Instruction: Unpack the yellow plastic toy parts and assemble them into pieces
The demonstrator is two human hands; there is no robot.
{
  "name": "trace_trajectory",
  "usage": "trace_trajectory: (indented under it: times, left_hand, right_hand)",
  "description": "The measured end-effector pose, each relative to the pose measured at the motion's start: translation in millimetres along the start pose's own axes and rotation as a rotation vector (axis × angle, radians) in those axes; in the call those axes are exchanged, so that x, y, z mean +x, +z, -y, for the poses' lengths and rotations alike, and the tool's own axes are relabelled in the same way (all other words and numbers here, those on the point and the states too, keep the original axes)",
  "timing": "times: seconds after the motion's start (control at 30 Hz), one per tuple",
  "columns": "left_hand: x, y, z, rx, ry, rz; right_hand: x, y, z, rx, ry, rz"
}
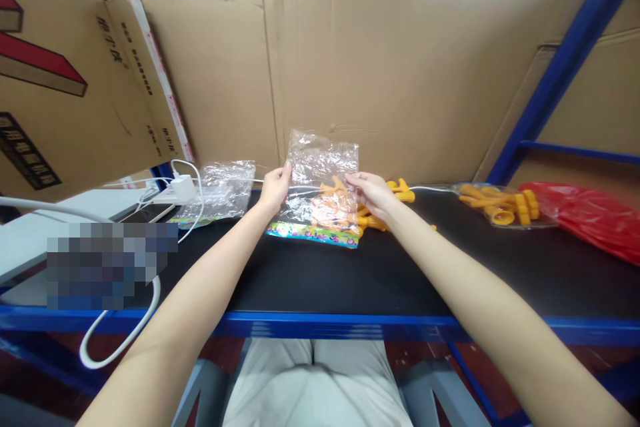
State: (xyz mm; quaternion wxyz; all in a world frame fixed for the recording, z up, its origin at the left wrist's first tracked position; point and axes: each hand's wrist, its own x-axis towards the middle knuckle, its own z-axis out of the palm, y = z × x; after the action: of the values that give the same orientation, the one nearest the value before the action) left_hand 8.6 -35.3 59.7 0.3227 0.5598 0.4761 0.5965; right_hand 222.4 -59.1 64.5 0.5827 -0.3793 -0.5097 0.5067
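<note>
A clear plastic bag with a colourful printed strip along its lower edge is held up over the black table top. My left hand pinches its left side, and my right hand pinches its right side. Several yellow plastic pieces lie on the table behind the bag and by my right hand. Some show through the film, and their exact shapes are partly hidden. More clear bags with a similar printed edge lie left of my left hand.
On the right are a filled clear bag of yellow pieces and a red plastic bag. A white charger with looping cables and a phone-like device sit at left. Cardboard walls the back; a blue frame edge runs along the front.
</note>
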Motion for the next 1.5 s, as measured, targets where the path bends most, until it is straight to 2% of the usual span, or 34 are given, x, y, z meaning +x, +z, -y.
trace_trajectory:
  times: [0.07, 0.13, 0.23, 0.3, 0.37, 0.5, 0.6, 0.87, 1.03, 1.2, 1.37, 1.5]
  left_hand:
    - [2, -3.3, -1, 0.031, -0.068, 0.081]
    - [4, -7.0, -4, -0.023, -0.201, 0.21]
    - [6, -12.8, -7, -0.265, -0.362, 0.392]
    - [4, -15.4, -9, -0.397, -0.374, 0.474]
    - [0, -15.7, -9, -0.438, -0.352, 0.56]
    - [-6, -10.5, 0, -0.29, -0.327, 0.741]
    - [-3, -10.6, 12, -0.169, -0.321, 0.705]
    - [10, -29.0, 29, -0.04, -0.292, 0.619]
    - [12, -28.5, 31, -0.052, -0.272, 0.6]
    - [16, -35.8, 39, -0.01, -0.27, 0.561]
    - [17, -42.0, 45, 0.004, -0.288, 0.592]
    - [16, -40.8, 38, -0.126, -0.341, 0.578]
  right_hand:
    - [1, -1, -2, -0.054, -0.035, -0.035]
    - [3, -3, -1, -0.047, -0.073, -0.127]
    - [5, -6, 4, 0.064, -0.094, -0.332]
    - [6, -7, 6, 0.156, -0.088, -0.423]
    - [6, -6, 5, 0.237, -0.069, -0.427]
    - [1, 1, -1, 0.26, 0.006, -0.268]
    - [-2, 6, -4, 0.217, 0.043, -0.222]
    - [1, 2, -5, 0.263, 0.127, -0.276]
    - [2, 6, -5, 0.358, 0.131, -0.3]
    - [5, 1, -7, 0.385, 0.072, -0.307]
    - [6, -4, -7, 0.382, 0.11, -0.347]
    - [5, -5, -5, 0.34, 0.068, -0.284]
